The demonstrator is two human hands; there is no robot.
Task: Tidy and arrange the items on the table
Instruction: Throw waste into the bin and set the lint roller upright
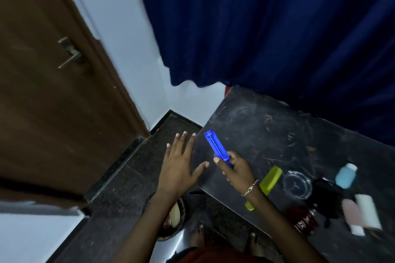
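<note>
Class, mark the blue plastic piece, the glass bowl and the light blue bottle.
blue plastic piece (pixel 214 145), head view, middle of its body
glass bowl (pixel 284 183), head view, left rim
light blue bottle (pixel 345 177), head view, middle of its body

A home room is indicated: wooden door (pixel 53 83) at left, blue curtain (pixel 267 28) at upper right, toiletry bottles (pixel 345 176) on the table (pixel 256 126).

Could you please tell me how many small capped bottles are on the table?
2. A blue bottle sits right of the glass bowl; a pink bottle lies nearer the camera, beside a blurred white item that might be a third.
</note>
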